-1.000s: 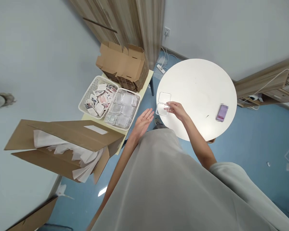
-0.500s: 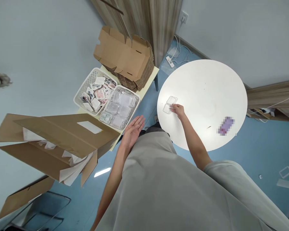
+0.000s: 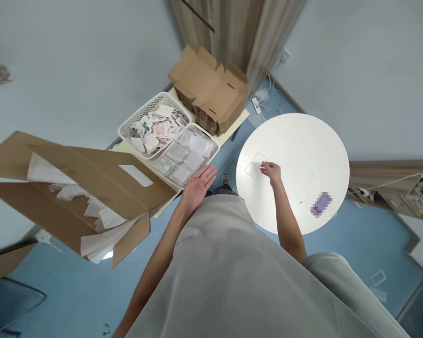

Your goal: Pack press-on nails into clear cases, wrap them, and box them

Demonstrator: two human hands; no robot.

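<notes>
My left hand (image 3: 196, 189) is held palm up with its fingers stretched out, nothing in it, close to the front corner of a white basket (image 3: 216, 143) of clear plastic cases (image 3: 193, 159). My right hand (image 3: 272, 172) hovers over the round white table (image 3: 296, 136), its fingers loosely bent and nothing visible between them. Just left of its fingertips a clear plastic case (image 3: 251, 170) lies on the tabletop, its outline faint. Whether a fingertip touches the case I cannot tell.
A second white basket (image 3: 122, 127) holds printed cards (image 3: 160, 129). Behind stands a stack of flat cardboard boxes (image 3: 211, 87). A large open carton (image 3: 102, 173) with white sheets is at left. A pixelated purple item (image 3: 321, 204) lies on the round table; cables (image 3: 268, 94) trail beyond it.
My right hand has moved off the clear case it was fingering, and the case remains on the table. My left hand stays open. The whole view has shifted and turned.
</notes>
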